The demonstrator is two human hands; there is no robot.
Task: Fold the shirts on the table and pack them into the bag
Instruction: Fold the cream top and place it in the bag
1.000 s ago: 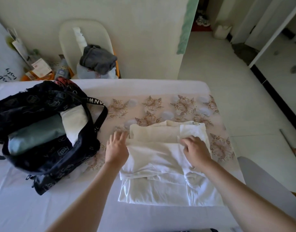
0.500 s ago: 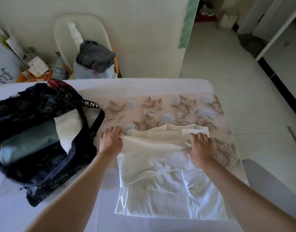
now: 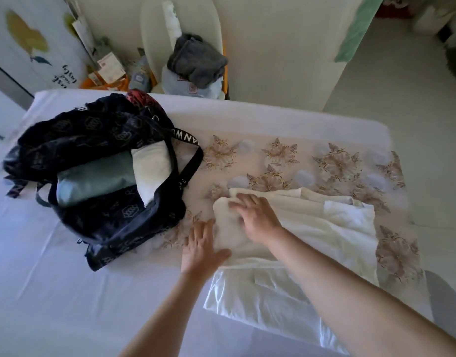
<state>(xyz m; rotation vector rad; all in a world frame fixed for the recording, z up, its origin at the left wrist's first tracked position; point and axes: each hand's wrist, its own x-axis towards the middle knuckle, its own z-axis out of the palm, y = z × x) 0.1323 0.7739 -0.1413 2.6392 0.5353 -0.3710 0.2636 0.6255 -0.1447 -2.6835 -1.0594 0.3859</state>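
A cream shirt (image 3: 312, 228), folded, lies on top of a white shirt (image 3: 252, 297) at the middle right of the table. My right hand (image 3: 257, 215) presses flat on the cream shirt's left end, fingers spread. Beside it my left hand (image 3: 202, 247) lies flat at that shirt's left edge, thumb on the cloth. Left of the shirts stands an open dark blue patterned bag (image 3: 100, 176). Inside it lie a grey-green folded shirt (image 3: 93, 176) and a white folded shirt (image 3: 152, 168).
The table has a white cover (image 3: 54, 292) and a flowered cloth (image 3: 337, 166) under the shirts. Behind the table a cream chair (image 3: 180, 24) holds a grey garment (image 3: 196, 60). Tiled floor lies off the table's right edge.
My right hand crossed from the cream shirt's right end to its left end. My left hand slid down and flattened at the shirt's left edge. The view swung left.
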